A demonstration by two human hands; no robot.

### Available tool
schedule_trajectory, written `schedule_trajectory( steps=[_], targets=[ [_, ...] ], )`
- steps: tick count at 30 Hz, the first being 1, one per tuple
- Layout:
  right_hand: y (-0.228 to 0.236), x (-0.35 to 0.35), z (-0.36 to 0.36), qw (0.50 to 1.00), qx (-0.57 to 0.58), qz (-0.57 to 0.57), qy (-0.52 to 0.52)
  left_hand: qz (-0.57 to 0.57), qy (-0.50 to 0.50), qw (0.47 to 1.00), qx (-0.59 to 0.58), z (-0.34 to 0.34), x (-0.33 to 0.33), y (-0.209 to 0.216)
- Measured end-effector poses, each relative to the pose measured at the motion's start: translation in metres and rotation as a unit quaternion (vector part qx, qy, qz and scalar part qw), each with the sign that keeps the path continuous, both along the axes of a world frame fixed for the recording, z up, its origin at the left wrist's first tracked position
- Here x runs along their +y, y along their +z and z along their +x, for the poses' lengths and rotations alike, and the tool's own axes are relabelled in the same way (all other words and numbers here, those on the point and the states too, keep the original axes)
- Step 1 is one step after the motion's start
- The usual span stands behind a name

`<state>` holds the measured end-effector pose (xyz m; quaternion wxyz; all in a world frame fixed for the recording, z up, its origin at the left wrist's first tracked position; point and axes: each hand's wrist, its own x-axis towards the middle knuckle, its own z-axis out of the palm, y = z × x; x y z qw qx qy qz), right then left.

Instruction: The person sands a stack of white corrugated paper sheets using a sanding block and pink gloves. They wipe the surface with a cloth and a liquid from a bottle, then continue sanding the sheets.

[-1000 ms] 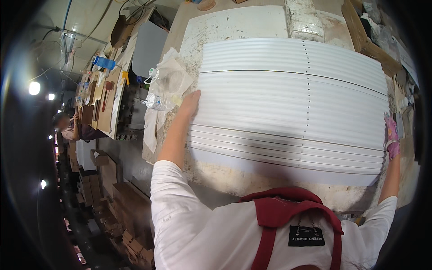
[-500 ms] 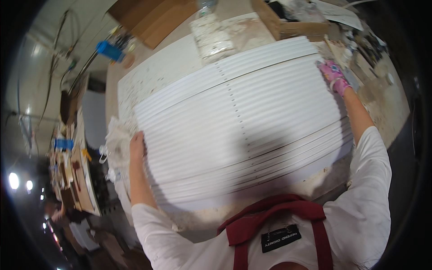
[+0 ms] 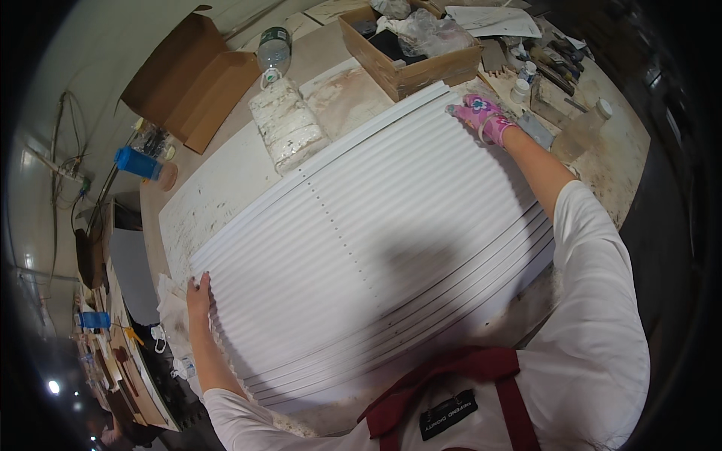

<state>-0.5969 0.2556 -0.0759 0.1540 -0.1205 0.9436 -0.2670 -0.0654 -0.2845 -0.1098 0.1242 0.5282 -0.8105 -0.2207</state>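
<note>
Both hands have moved along the slat ends toward the far edge: half a second ago my left hand (image 3: 198, 295) was lower on its side, and now it sits close to the far left corner. My view has swung round too. The white ribbed slats (image 3: 406, 203) lie side by side in a broad sheet on the surface (image 3: 605, 184) in front of me, their row of dark holes (image 3: 342, 239) running across.

Working these ends well, I judge, calls for light, even pressure from both sides, so no slat rides up or skews; the dark gaps near my body deserve a check, and the holes make a handy straight line to sight along.

My left hand is bare, fingers loosely bent and slightly apart at the ends. My right hand (image 3: 481, 120), in a pink flowered glove, reaches farther, fingers partly spread over the far right corner. Whether either one pinches a slat, I cannot tell. My left forearm rises steeply; my right slants inward, wrist nearly straight.
</note>
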Motion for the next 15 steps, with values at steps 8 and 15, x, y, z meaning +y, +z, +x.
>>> schedule_trajectory(
  steps=[8,15],
  targets=[
    [-0.015,0.012,0.010,0.986,0.157,0.031,0.056,-0.162,-0.176,0.961,-0.137,-0.157,0.121,0.014],
    [0.040,0.150,0.069,0.963,0.253,-0.056,0.074,-0.134,-0.176,0.968,-0.121,-0.147,0.114,0.017]
  ],
)
